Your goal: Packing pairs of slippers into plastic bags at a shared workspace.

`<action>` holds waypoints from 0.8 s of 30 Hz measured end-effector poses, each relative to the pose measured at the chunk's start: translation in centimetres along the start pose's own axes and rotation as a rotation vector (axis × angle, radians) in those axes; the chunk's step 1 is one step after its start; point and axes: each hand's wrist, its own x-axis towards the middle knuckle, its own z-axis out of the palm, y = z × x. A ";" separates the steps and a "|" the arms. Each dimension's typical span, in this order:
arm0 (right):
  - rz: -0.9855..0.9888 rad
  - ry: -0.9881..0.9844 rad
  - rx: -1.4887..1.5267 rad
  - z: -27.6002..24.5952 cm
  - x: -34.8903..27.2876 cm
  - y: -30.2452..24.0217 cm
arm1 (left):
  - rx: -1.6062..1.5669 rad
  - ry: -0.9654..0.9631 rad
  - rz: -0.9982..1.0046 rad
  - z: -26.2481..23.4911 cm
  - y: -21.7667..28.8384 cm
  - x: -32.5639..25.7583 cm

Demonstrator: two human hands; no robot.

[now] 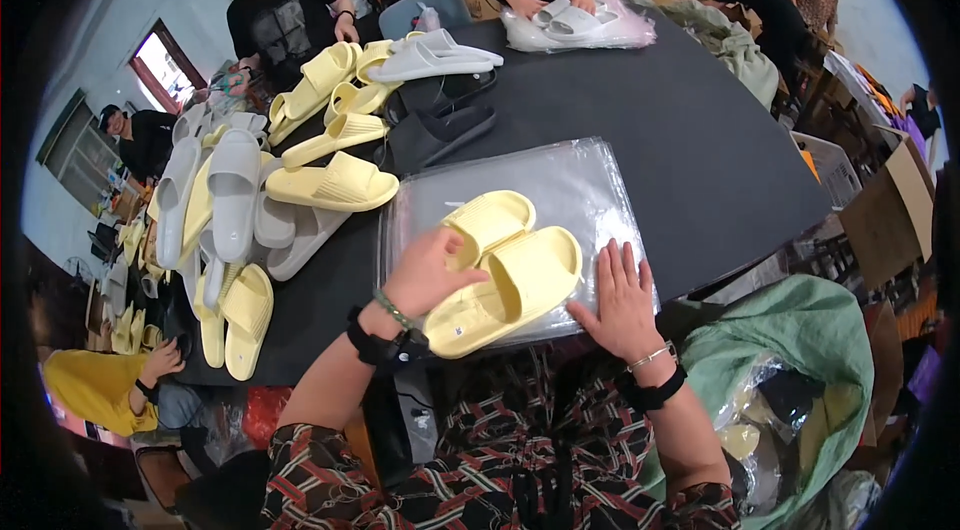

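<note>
A pair of yellow slide slippers (pixel 545 270) rests on a stack of clear plastic bags (pixel 590 180) right before me on the black table. My left hand (pixel 432 270) grips the pair at the heel end, its fingers curled over the far slipper and its thumb extended across the near one. Lying flat on the bags to the right of the slippers is my right hand (pixel 622 298), fingers stretched out and nothing in it. Past the bags' far left corner lie black slippers (pixel 445 135). Yellow slippers (pixel 335 183) and grey slippers (pixel 235 195) are heaped on the table's left side.
Across the black table (pixel 720 170), a person in orange handles grey slippers in a clear bag (pixel 580 25). Another person in black stands at the far left. A green sack (pixel 800 350) with wrapped items stands at my right. A yellow-sleeved arm (pixel 110 390) shows at left.
</note>
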 end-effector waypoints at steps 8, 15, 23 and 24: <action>-0.001 -0.026 0.021 0.1 0.4 -0.7 | 0.084 -0.014 0.056 4.1 -2.1 1.4; 0.011 -0.036 0.025 -0.3 0.1 -0.4 | 0.087 0.045 0.251 0.0 -0.2 4.0; 0.047 -0.103 0.033 -0.7 -0.1 -0.3 | 0.304 0.315 0.111 -15.7 -4.2 17.9; 0.042 -0.105 0.045 -0.6 0.2 -0.6 | 0.300 0.256 0.041 -17.7 -6.3 18.6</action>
